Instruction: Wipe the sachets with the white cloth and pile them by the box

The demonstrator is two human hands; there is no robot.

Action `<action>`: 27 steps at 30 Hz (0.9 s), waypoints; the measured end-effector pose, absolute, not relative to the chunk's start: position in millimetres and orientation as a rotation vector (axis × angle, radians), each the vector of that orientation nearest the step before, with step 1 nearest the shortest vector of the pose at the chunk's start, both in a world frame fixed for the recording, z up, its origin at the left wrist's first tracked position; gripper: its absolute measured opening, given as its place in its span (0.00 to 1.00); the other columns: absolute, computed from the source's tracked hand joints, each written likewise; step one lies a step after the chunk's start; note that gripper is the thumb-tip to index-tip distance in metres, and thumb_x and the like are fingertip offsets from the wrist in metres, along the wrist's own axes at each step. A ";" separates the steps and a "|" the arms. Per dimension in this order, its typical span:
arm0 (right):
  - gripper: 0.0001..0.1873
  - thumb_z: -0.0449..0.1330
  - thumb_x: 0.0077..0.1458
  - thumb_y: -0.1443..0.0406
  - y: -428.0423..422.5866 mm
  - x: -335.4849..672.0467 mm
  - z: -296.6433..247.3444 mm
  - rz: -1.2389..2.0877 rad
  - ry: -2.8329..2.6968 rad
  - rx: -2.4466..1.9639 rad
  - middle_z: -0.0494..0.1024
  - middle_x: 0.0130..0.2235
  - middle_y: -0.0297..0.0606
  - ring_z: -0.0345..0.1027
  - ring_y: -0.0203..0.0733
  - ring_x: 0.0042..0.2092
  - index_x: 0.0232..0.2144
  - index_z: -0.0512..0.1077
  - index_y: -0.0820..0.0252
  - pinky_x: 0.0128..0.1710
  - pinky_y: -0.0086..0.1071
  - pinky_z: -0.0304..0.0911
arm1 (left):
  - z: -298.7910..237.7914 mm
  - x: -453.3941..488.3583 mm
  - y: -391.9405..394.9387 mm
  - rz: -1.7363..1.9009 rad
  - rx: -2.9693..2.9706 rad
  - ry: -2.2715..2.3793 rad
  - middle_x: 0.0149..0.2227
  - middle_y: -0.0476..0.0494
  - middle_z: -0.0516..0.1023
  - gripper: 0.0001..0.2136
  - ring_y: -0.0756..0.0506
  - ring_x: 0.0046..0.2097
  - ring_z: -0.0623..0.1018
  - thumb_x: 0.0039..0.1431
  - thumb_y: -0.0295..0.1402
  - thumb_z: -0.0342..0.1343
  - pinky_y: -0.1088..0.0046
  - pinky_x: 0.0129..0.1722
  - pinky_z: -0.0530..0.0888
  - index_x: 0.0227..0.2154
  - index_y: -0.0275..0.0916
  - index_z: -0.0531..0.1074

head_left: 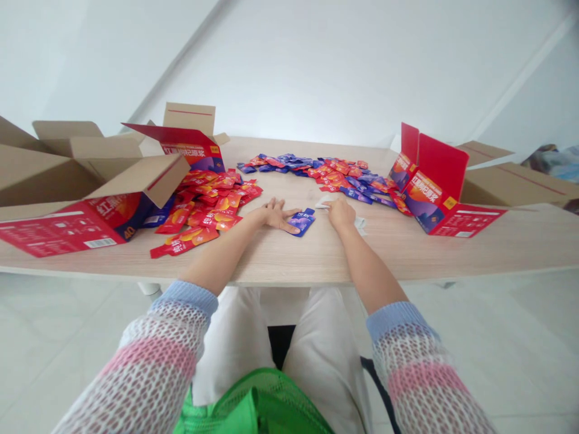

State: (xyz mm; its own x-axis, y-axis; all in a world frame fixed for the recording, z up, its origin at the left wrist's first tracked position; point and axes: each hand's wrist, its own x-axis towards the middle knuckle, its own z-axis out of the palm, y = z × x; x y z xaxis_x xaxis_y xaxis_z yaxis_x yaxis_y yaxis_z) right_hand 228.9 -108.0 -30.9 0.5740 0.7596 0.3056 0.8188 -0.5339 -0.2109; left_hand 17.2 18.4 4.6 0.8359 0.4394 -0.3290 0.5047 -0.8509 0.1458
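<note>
A single purple sachet (304, 222) lies flat on the table in front of me. My left hand (278, 216) rests beside it with fingers spread, the thumb touching its left edge. Just right of the sachet, my right hand (341, 213) is closed on a white wipe (360, 225), which looks like tissue or cloth and is pressed to the tabletop. Part of the wipe is hidden under the hand. Left of my left hand is a heap of red sachets (217, 202) with orange fruit prints.
Mixed purple and red sachets (289, 163) spread in an arc along the back of the table (271, 265). Open cardboard boxes stand on both sides: a large one (58, 226) at the left, another red box (194, 147) behind it, and red boxes (429, 193) at the right.
</note>
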 end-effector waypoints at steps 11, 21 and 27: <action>0.19 0.54 0.59 0.59 -118.1 232.7 -27.4 -0.089 -1.638 -1.778 0.68 0.39 0.38 0.64 0.41 0.41 0.52 0.71 0.49 0.44 0.33 0.59 | 0.3 19.3 15.0 -0.308 2.803 0.798 0.68 0.48 0.33 0.51 0.24 0.65 0.35 0.34 0.67 0.54 0.42 0.58 0.42 0.64 0.61 0.42; 0.18 0.55 0.57 0.65 -109.7 221.6 -30.8 0.059 -1.979 -1.909 0.66 0.37 0.36 0.64 0.39 0.39 0.49 0.72 0.43 0.41 0.30 0.59 | 3.8 19.8 19.3 -0.399 2.767 0.756 0.68 0.50 0.32 0.54 0.28 0.65 0.35 0.33 0.66 0.56 0.45 0.60 0.42 0.64 0.60 0.39; 0.19 0.52 0.58 0.67 -109.8 232.0 -31.2 -0.182 -1.724 -2.267 0.68 0.43 0.40 0.65 0.44 0.40 0.46 0.75 0.43 0.38 0.32 0.58 | 3.5 21.5 21.7 -0.439 2.775 0.781 0.68 0.50 0.29 0.55 0.27 0.65 0.33 0.33 0.67 0.56 0.43 0.59 0.41 0.64 0.61 0.37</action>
